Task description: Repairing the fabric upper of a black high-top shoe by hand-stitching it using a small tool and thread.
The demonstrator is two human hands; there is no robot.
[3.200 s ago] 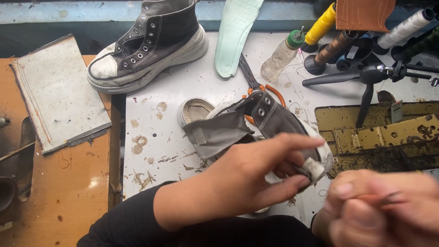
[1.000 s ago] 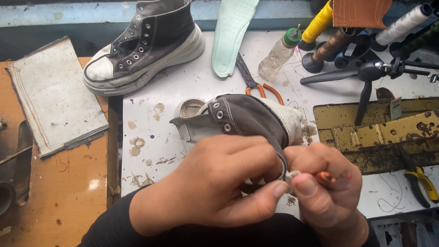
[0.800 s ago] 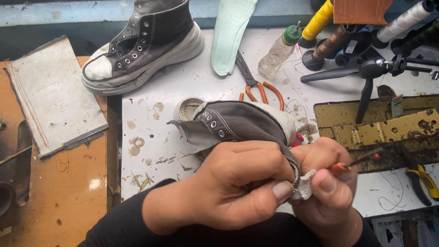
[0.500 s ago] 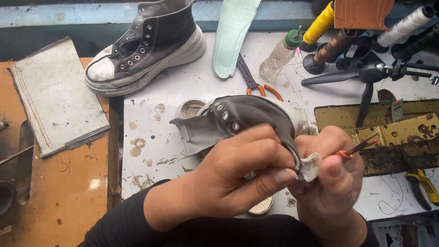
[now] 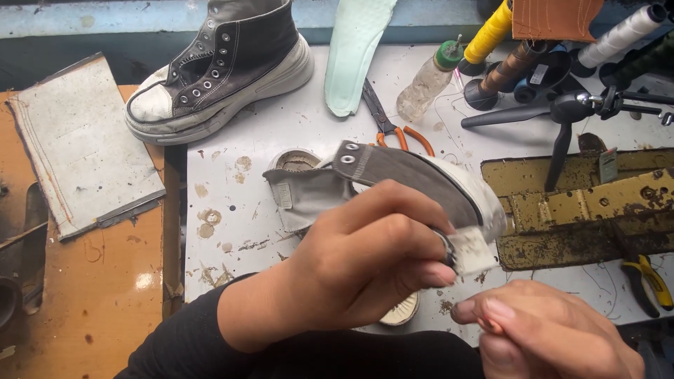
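A: Grey canvas high-top sneaker with white rubber sole (image 5: pixel 414 186): location?

B: Held over the white table's (image 5: pixel 281 133) near edge, toe rightward. Left hand (image 5: pixel 372 260) clamped around its sole.

A: Right hand (image 5: pixel 547 333)?

B: Near the right corner, fingers pinched together; on what, cannot tell.

A: Surroundings?

B: 1 matching sneaker (image 5: pixel 221 70) at the far-left corner, orange-handled scissors (image 5: pixel 386 123) behind.

I'm seeing a stained white tabletop (image 5: pixel 232 210) carrying a dark high-top sneaker (image 5: pixel 221 67), a pale green insole (image 5: pixel 354 52), orange-handled scissors (image 5: pixel 386 126), a plastic bottle (image 5: pixel 425 84) and thread spools (image 5: pixel 491 31); a grey board (image 5: pixel 77 144) is lying at its left.
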